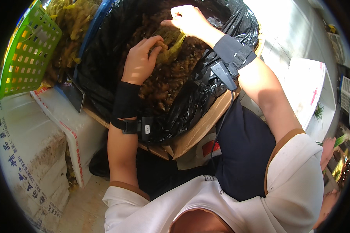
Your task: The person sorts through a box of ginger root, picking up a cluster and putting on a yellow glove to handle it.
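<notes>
A cardboard carton [204,122] lined with a black plastic bag [102,58] stands before me, holding a heap of brown knobbly roots [160,90], apparently ginger. At the carton's far side, my right hand [189,23] grips the edge of a yellow mesh bag [170,54]. The mesh hangs over the heap, with its yellow band below my right fingers. My left hand [140,58] is at the bag's left side, its thumb and fingers closed around a tan root piece [162,45]. Whether that piece lies inside the mesh, I cannot tell.
Filled mesh bags of roots [73,29] lie left of the carton, beside a green plastic basket [32,55]. A phone-like dark slab [74,94] leans near white foam boxes [32,139] bearing writing. At right stands another foam box [304,90]; another person's hand [327,151] shows beyond my sleeve.
</notes>
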A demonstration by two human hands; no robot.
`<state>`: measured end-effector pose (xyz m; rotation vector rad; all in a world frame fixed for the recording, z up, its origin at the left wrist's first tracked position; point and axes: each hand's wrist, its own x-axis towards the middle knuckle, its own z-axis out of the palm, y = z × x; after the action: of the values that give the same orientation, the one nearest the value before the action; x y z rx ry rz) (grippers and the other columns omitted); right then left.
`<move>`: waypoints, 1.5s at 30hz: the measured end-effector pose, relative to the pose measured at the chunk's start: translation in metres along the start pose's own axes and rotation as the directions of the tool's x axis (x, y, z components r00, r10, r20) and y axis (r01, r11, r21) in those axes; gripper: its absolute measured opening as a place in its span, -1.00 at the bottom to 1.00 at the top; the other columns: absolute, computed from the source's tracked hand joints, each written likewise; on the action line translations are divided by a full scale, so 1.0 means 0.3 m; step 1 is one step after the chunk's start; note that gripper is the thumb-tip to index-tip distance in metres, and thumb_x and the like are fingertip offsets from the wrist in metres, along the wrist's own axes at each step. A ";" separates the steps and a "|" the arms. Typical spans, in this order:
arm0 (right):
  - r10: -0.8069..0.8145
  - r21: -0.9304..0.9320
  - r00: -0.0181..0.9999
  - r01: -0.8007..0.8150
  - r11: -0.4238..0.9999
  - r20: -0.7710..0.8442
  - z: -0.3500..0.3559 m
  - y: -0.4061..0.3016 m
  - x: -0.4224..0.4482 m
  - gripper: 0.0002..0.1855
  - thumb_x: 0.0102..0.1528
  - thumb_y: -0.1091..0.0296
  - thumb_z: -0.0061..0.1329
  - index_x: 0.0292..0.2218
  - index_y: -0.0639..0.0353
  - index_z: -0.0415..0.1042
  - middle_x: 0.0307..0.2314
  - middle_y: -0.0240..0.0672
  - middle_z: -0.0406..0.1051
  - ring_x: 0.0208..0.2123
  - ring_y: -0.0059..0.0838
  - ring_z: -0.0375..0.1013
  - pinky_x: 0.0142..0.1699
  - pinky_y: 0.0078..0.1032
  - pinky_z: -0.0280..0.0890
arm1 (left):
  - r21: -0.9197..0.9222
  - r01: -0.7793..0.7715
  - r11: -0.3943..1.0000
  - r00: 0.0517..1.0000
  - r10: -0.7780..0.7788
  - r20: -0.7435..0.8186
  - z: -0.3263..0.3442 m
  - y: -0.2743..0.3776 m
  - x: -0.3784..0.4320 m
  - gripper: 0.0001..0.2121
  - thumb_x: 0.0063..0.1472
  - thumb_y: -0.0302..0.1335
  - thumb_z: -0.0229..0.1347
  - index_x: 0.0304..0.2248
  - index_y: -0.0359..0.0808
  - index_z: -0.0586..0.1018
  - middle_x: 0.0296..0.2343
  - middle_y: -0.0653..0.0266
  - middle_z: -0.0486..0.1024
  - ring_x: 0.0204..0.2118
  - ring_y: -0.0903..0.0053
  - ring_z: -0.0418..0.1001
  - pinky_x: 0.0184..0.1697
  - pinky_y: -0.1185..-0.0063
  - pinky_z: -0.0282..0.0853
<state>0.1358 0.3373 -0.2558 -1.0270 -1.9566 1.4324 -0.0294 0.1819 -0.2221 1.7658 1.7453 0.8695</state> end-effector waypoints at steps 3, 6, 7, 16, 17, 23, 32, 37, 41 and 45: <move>-0.020 -0.070 0.997 0.025 0.997 0.068 0.014 -0.031 -0.012 -0.61 0.17 0.54 -0.11 -0.65 0.13 0.10 -0.72 -0.48 0.29 -0.51 -0.76 0.49 -0.68 -0.66 0.02 | 0.219 -0.060 0.974 0.986 0.024 0.168 -0.006 -0.031 -0.025 -0.76 0.16 -0.51 0.18 -0.15 -0.14 0.61 -0.26 0.24 0.52 -0.22 0.22 0.52 -0.18 0.38 0.44; -0.004 -0.139 0.998 0.013 0.990 0.067 0.025 -0.045 -0.018 -0.53 0.18 0.47 0.01 -0.67 0.14 0.05 -0.77 -0.52 0.12 -0.61 -0.82 0.35 -0.67 -0.62 -0.01 | 0.294 -0.025 0.956 0.986 -0.026 0.166 0.001 -0.024 -0.026 -0.77 0.12 -0.47 0.21 -0.19 -0.07 0.64 -0.23 0.32 0.50 -0.24 0.24 0.52 -0.20 0.36 0.45; -0.032 -0.062 0.997 0.036 0.997 0.065 0.024 -0.037 -0.021 -0.49 0.15 0.40 0.09 -0.67 0.14 0.04 -0.78 -0.54 0.05 -0.66 -0.82 0.22 -0.67 -0.61 -0.02 | 0.292 -0.026 0.956 0.986 -0.023 0.165 0.006 -0.017 -0.021 -0.77 0.12 -0.47 0.21 -0.19 -0.07 0.64 -0.23 0.32 0.50 -0.24 0.24 0.52 -0.20 0.36 0.45; -0.073 -0.001 0.987 0.073 0.997 0.146 0.091 -0.095 -0.043 -0.43 0.09 0.24 0.23 -0.68 0.11 0.07 -0.78 -0.56 0.02 -0.71 -0.78 0.02 -0.64 -0.61 0.01 | 0.524 0.170 0.834 0.963 -0.254 0.091 0.066 0.001 -0.042 -0.77 0.08 -0.39 0.25 -0.22 -0.03 0.66 -0.19 0.18 0.37 -0.30 0.20 0.52 -0.24 0.34 0.47; -0.059 0.049 0.983 0.051 0.997 0.172 0.097 -0.091 -0.041 -0.45 0.10 0.24 0.22 -0.68 0.12 0.10 -0.77 -0.56 0.07 -0.71 -0.78 0.05 -0.63 -0.62 0.03 | 0.457 0.200 0.867 0.974 -0.226 0.004 0.085 -0.016 -0.049 -0.77 0.07 -0.41 0.26 -0.22 -0.05 0.65 -0.19 0.15 0.35 -0.31 0.20 0.51 -0.23 0.35 0.47; 0.011 0.237 1.000 -0.007 0.972 -0.016 0.056 -0.031 -0.019 -0.59 0.15 0.26 0.15 -0.63 0.12 0.27 -0.71 -0.53 0.23 -0.66 -0.78 0.24 -0.58 -0.68 0.15 | 0.025 0.244 0.969 0.924 -0.225 -0.308 0.043 -0.001 -0.006 -0.75 0.14 -0.49 0.24 -0.17 -0.20 0.57 -0.15 0.12 0.32 -0.14 0.36 0.37 -0.17 0.46 0.43; 0.202 0.488 0.979 -0.175 0.855 -0.003 0.016 -0.007 0.000 -0.63 0.17 0.23 0.13 -0.60 0.09 0.32 -0.60 -0.52 0.28 -0.62 -0.75 0.24 -0.49 -0.72 0.21 | -0.875 0.428 0.225 0.712 -0.681 0.173 0.015 -0.114 -0.017 -0.49 0.22 -0.60 -0.03 0.18 -0.35 0.26 0.02 0.12 0.29 -0.15 0.52 0.34 -0.15 0.50 0.41; 0.248 0.527 0.966 -0.247 0.813 0.070 0.037 -0.030 0.000 -0.62 0.17 0.18 0.14 -0.59 0.03 0.30 -0.60 -0.54 0.26 -0.63 -0.75 0.22 -0.51 -0.72 0.21 | -0.056 0.412 0.909 0.910 -0.414 -0.029 0.130 -0.140 -0.042 -0.30 0.07 -0.46 0.16 0.21 -0.37 0.20 0.12 0.00 0.25 0.04 0.28 0.35 0.07 0.41 0.27; 0.286 0.432 0.941 -0.337 0.837 0.181 0.064 -0.067 -0.011 -0.58 0.19 0.16 0.12 -0.61 0.02 0.26 -0.66 -0.56 0.20 -0.66 -0.74 0.17 -0.54 -0.71 0.15 | 0.278 0.094 0.956 0.973 -0.028 -0.231 0.201 -0.127 -0.022 -0.28 0.10 -0.39 0.26 0.21 -0.36 0.21 0.10 -0.12 0.29 0.08 0.22 0.39 0.01 0.47 0.35; 0.194 0.282 0.918 -0.299 0.912 0.345 0.098 -0.104 -0.050 -0.56 0.18 0.17 0.12 -0.63 0.07 0.23 -0.69 -0.51 0.24 -0.67 -0.72 0.17 -0.54 -0.68 0.12 | -0.288 0.250 0.924 0.967 -0.251 0.033 0.199 -0.070 -0.010 -0.51 0.21 -0.46 0.14 0.11 -0.37 0.32 -0.06 -0.02 0.45 0.00 0.24 0.44 0.02 0.40 0.34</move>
<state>0.1136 0.3036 -0.2352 -0.9656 -1.7396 2.0953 0.0006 0.1847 -0.2778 1.3198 1.6992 0.9613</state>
